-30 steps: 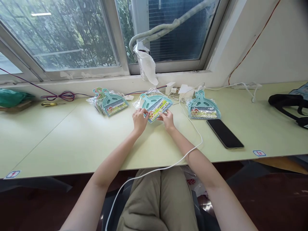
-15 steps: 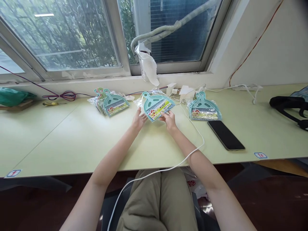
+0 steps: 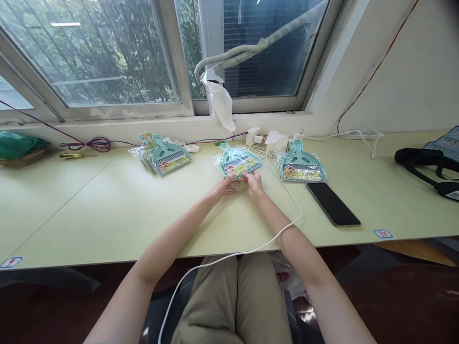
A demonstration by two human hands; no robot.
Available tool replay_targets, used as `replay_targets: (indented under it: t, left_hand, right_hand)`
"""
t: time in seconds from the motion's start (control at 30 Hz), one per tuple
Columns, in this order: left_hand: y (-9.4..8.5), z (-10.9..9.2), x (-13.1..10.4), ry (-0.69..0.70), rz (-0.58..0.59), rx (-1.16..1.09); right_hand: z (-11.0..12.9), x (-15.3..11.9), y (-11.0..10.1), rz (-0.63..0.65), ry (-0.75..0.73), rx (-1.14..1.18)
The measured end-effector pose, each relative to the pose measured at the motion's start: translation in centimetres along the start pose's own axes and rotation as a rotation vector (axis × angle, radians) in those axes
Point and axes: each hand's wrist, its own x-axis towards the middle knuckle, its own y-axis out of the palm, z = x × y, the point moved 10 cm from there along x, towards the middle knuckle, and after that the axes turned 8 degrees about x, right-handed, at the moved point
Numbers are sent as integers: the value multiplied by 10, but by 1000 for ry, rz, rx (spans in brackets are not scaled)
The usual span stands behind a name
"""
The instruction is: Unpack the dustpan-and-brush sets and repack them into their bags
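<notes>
In the head view, a light-blue mini dustpan-and-brush set [image 3: 239,161] in clear plastic wrap is between my two hands, low over the table, its handle toward the window. My left hand [image 3: 225,186] has its fingers closed at the near edge of the pack. At that edge's right part, my right hand [image 3: 254,182] pinches the pack. A similar wrapped set [image 3: 302,162] lies to the right. To the left is a fanned stack of wrapped dustpan sets [image 3: 168,156], with a blue one on top and green and orange handles behind.
A black phone [image 3: 333,204] lies at the right. A white cable [image 3: 290,191] crosses the table and passes over my right forearm. White adapters [image 3: 276,141] stand by the sill. A screwdriver [image 3: 73,155], coiled wires [image 3: 98,144] and a green bag [image 3: 19,145] are at far left; black straps [image 3: 423,160] at right.
The held pack has tipped back and sunk toward the table. My left hand has moved right, from the pack's left side to its near edge, close to my right hand.
</notes>
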Motion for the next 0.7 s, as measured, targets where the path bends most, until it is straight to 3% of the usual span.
replay_targets:
  t: [0.13,0.37,0.43,0.6,0.7]
  left_hand:
    - [-22,-17,3,65,-160,-129]
    - [-56,-50,-23,374,-428,-268]
    - [-51,-50,-27,379,-433,-292]
    - [-23,-51,-27,362,-295,-289]
    - [-17,-51,-26,360,-255,-283]
  right_hand:
    - [4,-2,9,88,-21,-27]
    - [-6,-23,40,293,34,-67]
    - [-2,-27,44,323,8,-66]
    - [10,-27,41,305,-52,-13]
    - [11,-27,39,290,-48,30]
